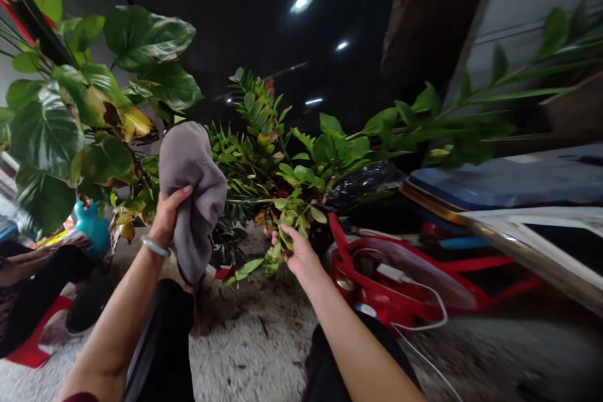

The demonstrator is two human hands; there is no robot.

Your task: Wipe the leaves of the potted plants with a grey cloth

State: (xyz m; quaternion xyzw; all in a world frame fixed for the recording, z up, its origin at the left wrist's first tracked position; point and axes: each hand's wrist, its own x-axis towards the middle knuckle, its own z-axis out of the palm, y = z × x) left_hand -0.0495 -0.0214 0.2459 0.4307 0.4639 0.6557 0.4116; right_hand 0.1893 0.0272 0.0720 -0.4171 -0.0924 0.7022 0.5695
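My left hand (170, 217) is wrapped round a grey cloth (195, 179), its thumb pressed on the near side. The cloth is bunched, with a rounded top and folds hanging below the hand. My right hand (294, 248) is closed on a leafy green stem (282, 232), low among the plants. Pale green leaves stick out past the fingers to the left and above. Behind both hands grows a dense potted plant (330, 151) with glossy leaves. Large variegated leaves (51, 125) stand left of the cloth, some yellowed and browned.
On the right lies a red bag (372, 276) with a white cable (445, 311), beside a blue-topped table (494, 185). A dark shiny surface (264, 19) rises behind the plants. Another person's leg (42, 295), a red stool (40, 339) and a turquoise object (92, 229) are at left.
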